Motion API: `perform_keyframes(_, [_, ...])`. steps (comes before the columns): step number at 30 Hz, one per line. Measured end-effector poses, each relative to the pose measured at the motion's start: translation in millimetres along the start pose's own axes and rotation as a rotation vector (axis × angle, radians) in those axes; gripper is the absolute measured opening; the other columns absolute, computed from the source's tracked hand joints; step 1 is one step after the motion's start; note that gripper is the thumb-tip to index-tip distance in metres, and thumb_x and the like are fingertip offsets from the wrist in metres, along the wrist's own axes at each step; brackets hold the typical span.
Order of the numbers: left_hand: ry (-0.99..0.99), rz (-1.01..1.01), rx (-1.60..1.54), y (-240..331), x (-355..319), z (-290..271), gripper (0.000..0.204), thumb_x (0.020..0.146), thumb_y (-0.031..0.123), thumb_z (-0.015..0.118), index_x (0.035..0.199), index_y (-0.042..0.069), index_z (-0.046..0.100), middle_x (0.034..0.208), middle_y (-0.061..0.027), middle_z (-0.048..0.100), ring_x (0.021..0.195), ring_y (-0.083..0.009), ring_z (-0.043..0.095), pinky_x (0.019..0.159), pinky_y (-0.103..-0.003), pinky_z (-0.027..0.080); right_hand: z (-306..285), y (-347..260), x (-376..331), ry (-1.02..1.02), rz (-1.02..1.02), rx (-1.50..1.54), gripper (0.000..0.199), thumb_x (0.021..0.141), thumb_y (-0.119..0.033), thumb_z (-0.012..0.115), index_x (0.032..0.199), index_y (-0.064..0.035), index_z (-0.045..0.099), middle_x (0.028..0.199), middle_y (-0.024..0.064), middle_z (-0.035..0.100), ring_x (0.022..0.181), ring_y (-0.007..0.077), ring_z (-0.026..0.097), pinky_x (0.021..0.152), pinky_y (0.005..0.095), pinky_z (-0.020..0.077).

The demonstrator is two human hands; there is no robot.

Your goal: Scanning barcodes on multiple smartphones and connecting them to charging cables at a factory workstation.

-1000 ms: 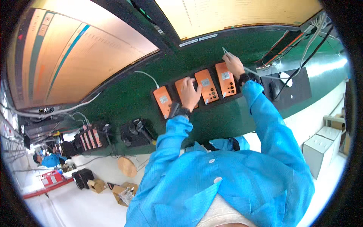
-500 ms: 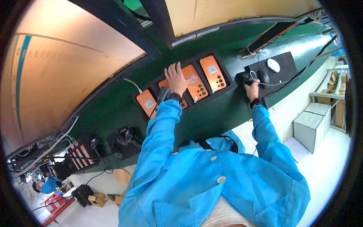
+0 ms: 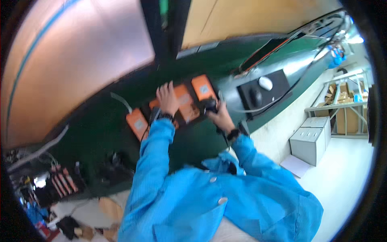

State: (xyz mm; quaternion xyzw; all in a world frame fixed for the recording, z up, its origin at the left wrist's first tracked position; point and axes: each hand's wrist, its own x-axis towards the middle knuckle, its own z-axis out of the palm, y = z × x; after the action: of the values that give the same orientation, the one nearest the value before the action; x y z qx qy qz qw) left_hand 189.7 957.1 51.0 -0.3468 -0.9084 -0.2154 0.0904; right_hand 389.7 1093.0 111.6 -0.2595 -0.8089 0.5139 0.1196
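Several orange phones lie face down in a row in a black tray (image 3: pixel 200 118) on the dark green bench. My left hand (image 3: pixel 167 99) rests flat with fingers stretched out over the second phone from the left and the edge of the middle phone (image 3: pixel 184 97). By its wrist is a small dark device (image 3: pixel 155 114) with a cable. My right hand (image 3: pixel 222 117) is wrapped round a black handheld scanner (image 3: pixel 210 105), whose head covers the lower end of the rightmost phone (image 3: pixel 204 89). A pale cable plugs into the far end of the leftmost phone (image 3: pixel 138 124).
Right of the tray, a black mat (image 3: pixel 280 82) holds a white mouse (image 3: pixel 265 83) and a dark mouse (image 3: pixel 254 98). A loose cable crosses the mat. Large screens stand along the back. More black devices (image 3: pixel 115 167) sit at the left, blurred.
My right hand has come left from beside the mat to the rightmost phone, bringing the scanner. My left hand stays over the phones. The whole view has shifted and blurred.
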Motion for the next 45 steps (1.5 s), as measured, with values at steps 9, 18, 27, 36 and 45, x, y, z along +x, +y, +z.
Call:
perform_keyframes(9, [0.021,-0.018,0.079,-9.8,6.0,22.1,0.088,0.072,0.071,0.057,0.127,0.003,0.044,0.120,-0.0148,0.048,0.118,-0.0318,0.040,0.105,-0.049,0.023,45.9,-4.9,44.5,-0.124,0.192,-0.049,0.048,0.075,-0.013,0.068,0.105,0.0036,0.035,0.093,0.0249,0.052,0.089,0.0381,0.057,0.076,0.0411,0.0455])
perform_keyframes(18, [0.028,-0.010,-0.071,1.0,-3.9,4.5,0.087,0.077,0.064,0.055,0.134,0.001,0.037,0.130,-0.0238,0.040,0.124,-0.0440,0.033,0.106,-0.056,0.022,22.4,6.0,30.3,0.189,-0.161,-0.383,0.051,0.081,-0.022,0.068,0.109,0.0008,0.031,0.096,0.0319,0.056,0.089,0.0490,0.057,0.071,0.0505,0.0466])
perform_keyframes(27, [0.003,-0.387,-0.603,73.2,-90.2,8.0,0.056,0.078,0.018,0.064,0.124,-0.003,0.042,0.123,-0.0244,0.045,0.117,-0.0408,0.040,0.097,-0.048,0.035,-65.7,113.7,55.2,0.311,0.217,-0.264,0.046,0.081,-0.016,0.067,0.105,0.0017,0.032,0.090,0.0304,0.058,0.087,0.0478,0.058,0.072,0.0486,0.0466])
perform_keyframes(36, [-0.069,-1.084,-0.700,88.5,-21.1,-5.5,0.037,0.067,0.015,0.069,0.096,-0.006,0.057,0.089,-0.0163,0.065,0.081,-0.0287,0.063,0.067,-0.038,0.050,-73.4,100.1,60.0,0.253,-0.129,-0.648,0.022,0.085,-0.023,0.058,0.084,-0.0014,0.057,0.095,0.0204,0.059,0.094,0.0384,0.054,0.075,0.0491,0.0458])
perform_keyframes(45, [0.065,-0.855,-1.242,77.0,-55.5,13.6,0.019,0.083,0.006,0.061,0.101,-0.001,0.062,0.093,-0.0040,0.065,0.081,-0.0135,0.061,0.072,-0.028,0.047,-58.6,-10.3,80.0,-0.564,-0.069,0.157,0.021,0.083,-0.015,0.066,0.091,0.0038,0.066,0.074,0.0148,0.064,0.064,0.0187,0.060,0.060,0.0321,0.0458])
